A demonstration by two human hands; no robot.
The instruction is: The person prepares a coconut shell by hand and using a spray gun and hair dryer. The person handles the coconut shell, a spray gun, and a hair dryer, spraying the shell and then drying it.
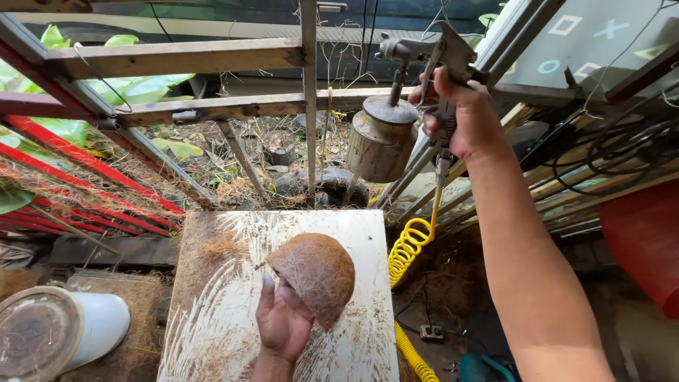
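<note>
My left hand (283, 322) holds a brown half coconut shell (316, 276) by its lower edge, dome side up, just above a white scratched board (361, 339). My right hand (463, 117) is raised at the upper right and grips a metal spray gun (438, 53) by its handle. A dull metal cup (380, 138) hangs under the gun, above and to the right of the shell. A coiled yellow air hose (410, 244) drops from the gun's handle past the board's right edge.
A rusty metal window frame (309, 106) with bars stands behind the board. Red bars (85, 184) slope at the left. A white bucket with a clear lid (53, 332) sits at the lower left. A red container (643, 233) and dark cables are at the right.
</note>
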